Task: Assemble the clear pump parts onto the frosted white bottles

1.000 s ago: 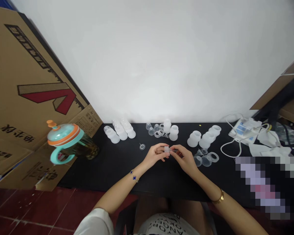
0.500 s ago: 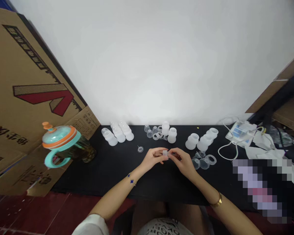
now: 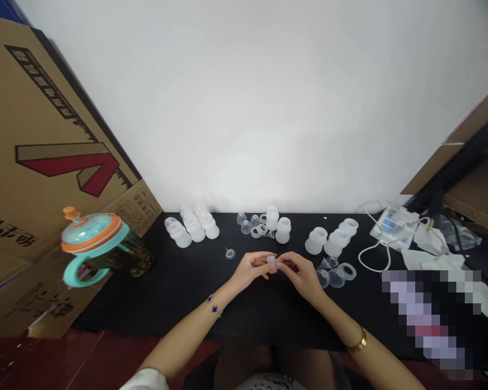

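A small clear ribbed screw ring (image 3: 272,263) is held between both hands above the black table. My left hand (image 3: 249,270) grips it between thumb and fingers from the left. From the right, the fingertips of my right hand (image 3: 304,274) pinch its other end; what exactly they grasp there is partly hidden. A small clear disc with a thin stem (image 3: 230,253) lies left of my hands. Close to my right hand are clear nipples (image 3: 336,278), a loose ring (image 3: 347,271) and other small clear parts.
Several frosted bottles without tops (image 3: 316,241) stand at right and centre back. Capped bottles (image 3: 192,226) stand at the left. Clear caps and rings (image 3: 246,227) lie at centre back. A large teal-lidded jug (image 3: 93,238) and cardboard box (image 3: 44,119) flank the left; cables (image 3: 384,264) lie right.
The camera view has shifted slightly, so the table contents sit a little lower and further left. Both hands keep their hold on the ring, with small finger movements.
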Motion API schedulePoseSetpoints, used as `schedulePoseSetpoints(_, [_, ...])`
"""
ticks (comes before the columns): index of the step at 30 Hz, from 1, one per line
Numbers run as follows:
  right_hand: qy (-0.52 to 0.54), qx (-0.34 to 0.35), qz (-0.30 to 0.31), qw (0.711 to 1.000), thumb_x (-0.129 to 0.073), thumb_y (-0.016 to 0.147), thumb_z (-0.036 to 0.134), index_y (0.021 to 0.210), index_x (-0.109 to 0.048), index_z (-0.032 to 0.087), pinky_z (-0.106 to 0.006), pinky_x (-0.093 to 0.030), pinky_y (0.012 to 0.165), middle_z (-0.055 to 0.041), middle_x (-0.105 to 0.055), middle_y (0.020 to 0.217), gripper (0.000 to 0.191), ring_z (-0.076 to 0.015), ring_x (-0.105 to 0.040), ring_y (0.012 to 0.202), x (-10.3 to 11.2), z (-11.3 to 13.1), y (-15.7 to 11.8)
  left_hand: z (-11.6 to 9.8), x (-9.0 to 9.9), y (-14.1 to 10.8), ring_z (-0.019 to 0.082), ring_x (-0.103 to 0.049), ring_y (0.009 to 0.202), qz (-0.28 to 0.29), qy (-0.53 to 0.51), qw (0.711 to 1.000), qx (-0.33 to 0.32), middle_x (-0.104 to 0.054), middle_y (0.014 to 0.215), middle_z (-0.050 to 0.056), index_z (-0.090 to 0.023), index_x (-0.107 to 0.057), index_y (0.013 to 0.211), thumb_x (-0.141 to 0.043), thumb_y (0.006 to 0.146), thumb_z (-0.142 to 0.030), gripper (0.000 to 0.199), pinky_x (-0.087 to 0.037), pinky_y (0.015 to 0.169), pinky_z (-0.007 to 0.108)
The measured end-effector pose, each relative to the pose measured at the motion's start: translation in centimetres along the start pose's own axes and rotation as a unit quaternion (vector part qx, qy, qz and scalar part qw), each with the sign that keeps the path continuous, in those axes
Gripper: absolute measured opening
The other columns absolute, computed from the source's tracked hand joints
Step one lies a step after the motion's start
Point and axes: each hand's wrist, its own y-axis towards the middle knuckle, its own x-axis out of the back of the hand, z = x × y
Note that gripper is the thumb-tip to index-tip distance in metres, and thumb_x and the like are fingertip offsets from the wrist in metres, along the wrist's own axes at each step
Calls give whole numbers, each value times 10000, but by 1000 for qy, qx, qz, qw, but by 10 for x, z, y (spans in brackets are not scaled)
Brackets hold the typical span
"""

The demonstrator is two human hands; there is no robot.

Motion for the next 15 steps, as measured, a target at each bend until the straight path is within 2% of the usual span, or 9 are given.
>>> schedulePoseSetpoints(5, [12,-13,-10,1000,-628,913,389,937,-716,218,-273,-472,612,-36,-731,854,194,-178,-627,677,-3,-5,-1,-1,-1,0,185,-689,730,-3,-12,1000,-3,-739,893,113,-91,-700,1109,-816,730,-396,500,-561,571,248])
schedulePoseSetpoints(10, [35,-53,-35,997,-621,906,471,1006,-711,212,-275,-466,571,-43,-726,844,292,-167,-596,620,-5,-10,0,-5,-3,-1,151,-690,721,-17,-17,1000,-16,-694,1151,117,-158,-646,1154,-894,623,-302,604,-566,585,236])
schedulePoseSetpoints(13, [64,-68,-29,995,-633,894,497,1093,-680,211,-261,-456,542,-23,-690,785,352,-155,-572,600,-4,-9,0,-6,-1,-1,161,-693,711,-18,-12,1000,-15,-711,1053,105,-143,-656,1118,-867,662,-349,543,-561,567,233])
schedulePoseSetpoints(15, [74,-61,-16,995,-663,879,483,1115,-673,218,-250,-448,531,-19,-678,813,355,-146,-562,610,-3,-8,0,-6,0,-1,175,-695,703,-10,-16,1000,-8,-720,945,98,-123,-659,1125,-819,719,-411,523,-560,553,240])
